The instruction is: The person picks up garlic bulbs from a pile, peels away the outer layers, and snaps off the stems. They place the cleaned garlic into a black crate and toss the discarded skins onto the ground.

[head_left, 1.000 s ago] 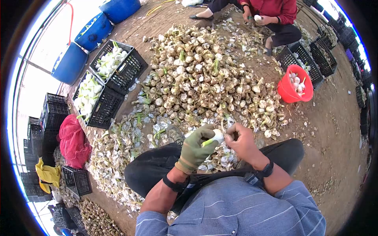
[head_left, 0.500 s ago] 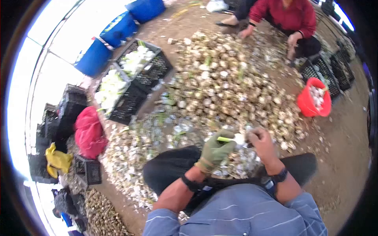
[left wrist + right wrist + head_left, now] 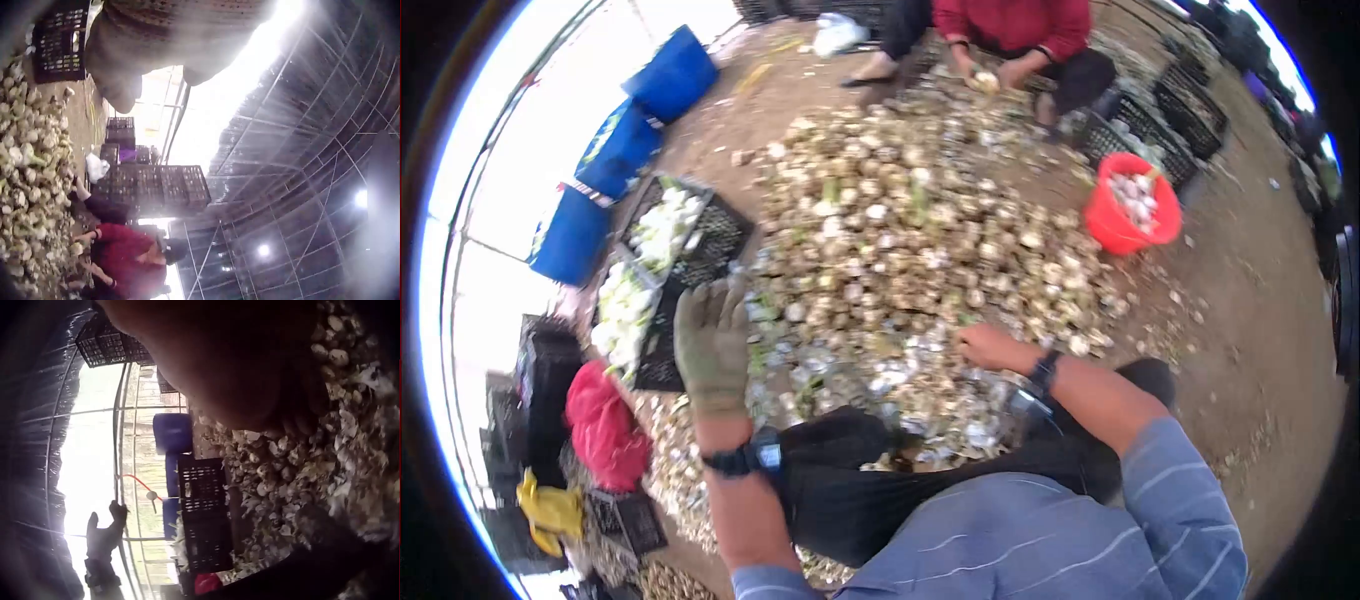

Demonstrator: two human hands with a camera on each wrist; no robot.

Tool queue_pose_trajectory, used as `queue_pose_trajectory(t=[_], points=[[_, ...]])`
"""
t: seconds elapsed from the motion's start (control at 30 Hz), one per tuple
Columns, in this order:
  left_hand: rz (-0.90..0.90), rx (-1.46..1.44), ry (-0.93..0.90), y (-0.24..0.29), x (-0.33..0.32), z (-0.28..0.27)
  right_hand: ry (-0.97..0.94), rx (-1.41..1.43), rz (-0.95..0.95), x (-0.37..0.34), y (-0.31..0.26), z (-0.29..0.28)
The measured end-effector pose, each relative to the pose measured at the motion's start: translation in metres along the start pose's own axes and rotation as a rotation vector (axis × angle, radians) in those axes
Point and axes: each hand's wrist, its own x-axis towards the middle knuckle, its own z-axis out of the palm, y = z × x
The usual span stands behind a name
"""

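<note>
My left hand [image 3: 715, 350], in a greenish work glove, is raised at the left with its fingers spread, beside the black crate [image 3: 662, 345] of trimmed garlic. In the right wrist view, a garlic bulb [image 3: 152, 495] with its stem is in mid-air just off those gloved fingertips [image 3: 116, 509]. My bare right hand [image 3: 992, 347] is low over the near edge of the garlic heap [image 3: 900, 235], its fingers curled. Nothing shows in its grasp, though its palm side is hidden. In the right wrist view the hand [image 3: 244, 369] is a dark shape above loose bulbs.
Blue barrels [image 3: 620, 150] stand behind the crates at the left. A red bucket [image 3: 1135, 205] of garlic is at the right. Across the heap a person in a red top [image 3: 1015, 25] handles a bulb. A pink sack [image 3: 607, 425] lies at the left; peelings [image 3: 920, 395] cover the ground before me.
My left hand has swung from my lap out to the left and let go of the garlic bulb. The right hand has parted from that bulb and reached toward the heap. The view has shifted.
</note>
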Motion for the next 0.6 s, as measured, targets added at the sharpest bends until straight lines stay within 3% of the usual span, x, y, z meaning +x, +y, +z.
queue_pose_trajectory(t=[0.03,0.13,0.17,0.27,0.3,0.33,0.37,0.4,0.43,0.6], points=[[-0.021,0.007,0.030,-0.013,-0.015,0.012,-0.153,-0.084,0.109,0.001,0.012,-0.009],[-0.044,0.182,0.012,-0.046,-0.046,0.039,-0.358,-0.463,0.084,-0.001,0.057,-0.023],[-0.039,0.258,0.031,-0.057,-0.050,0.045,-0.367,-0.443,0.086,-0.009,0.071,-0.037],[-0.043,0.439,0.072,-0.086,-0.056,0.055,-0.263,-0.440,0.261,-0.036,0.120,-0.088],[-0.050,0.465,0.073,-0.094,-0.057,0.054,-0.266,-0.615,0.288,-0.046,0.139,-0.109],[-0.052,0.492,0.076,-0.100,-0.056,0.056,-0.051,-0.668,0.269,-0.053,0.215,-0.100],[-0.042,0.532,0.102,-0.106,-0.056,0.069,0.073,-0.704,0.315,-0.067,0.210,-0.118],[-0.043,0.563,0.098,-0.110,-0.051,0.070,-0.037,-0.801,0.348,-0.070,0.222,-0.131],[-0.044,0.596,0.093,-0.114,-0.048,0.068,0.009,-0.783,0.341,-0.078,0.230,-0.132],[-0.062,0.708,0.101,-0.135,-0.037,0.076,0.065,-0.690,0.228,-0.092,0.254,-0.091]])
